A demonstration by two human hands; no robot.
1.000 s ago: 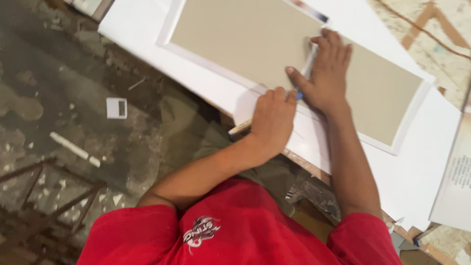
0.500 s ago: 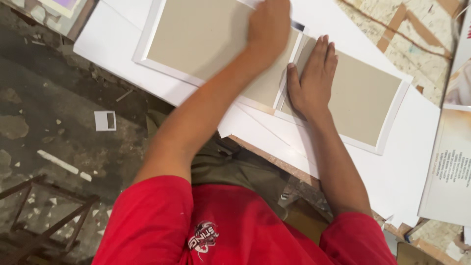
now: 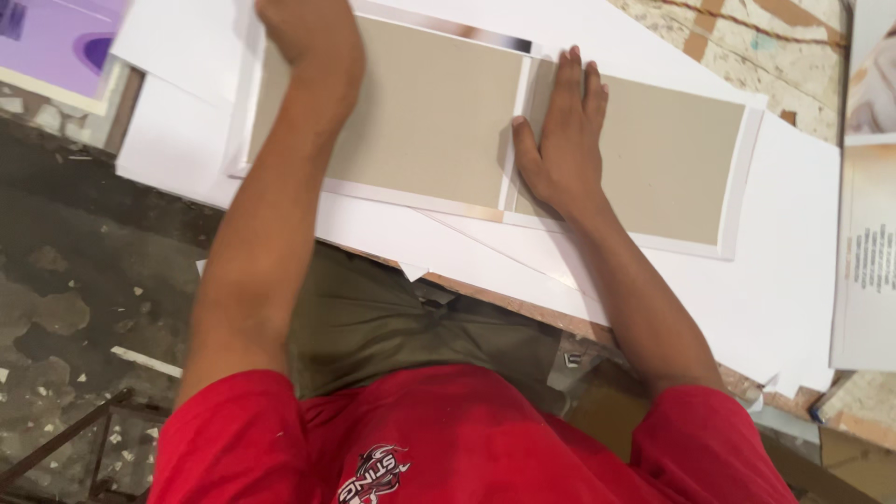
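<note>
Two grey boards lie side by side on a white cover sheet (image 3: 737, 201) on the table: a left board (image 3: 429, 112) and a right board (image 3: 672, 159), with a narrow gap between them. My right hand (image 3: 560, 131) lies flat, palm down, on the right board's left edge next to the gap, holding nothing. My left hand (image 3: 313, 42) rests with curled fingers at the far edge of the left board, its forearm crossing the board. The fingers are hidden, so I cannot see whether anything is in that hand.
Large white sheets (image 3: 793, 280) lie under the cover, overhanging the table's near edge. A purple print (image 3: 56, 42) sits at the far left and printed sheets (image 3: 868, 252) at the right. A stained floor (image 3: 75, 280) and a metal frame (image 3: 65, 443) are below left.
My left hand, which held a thin stick-like tool beside my right hand near the cover's near edge, has moved away across the left board to its far edge. My right hand stayed pressed flat.
</note>
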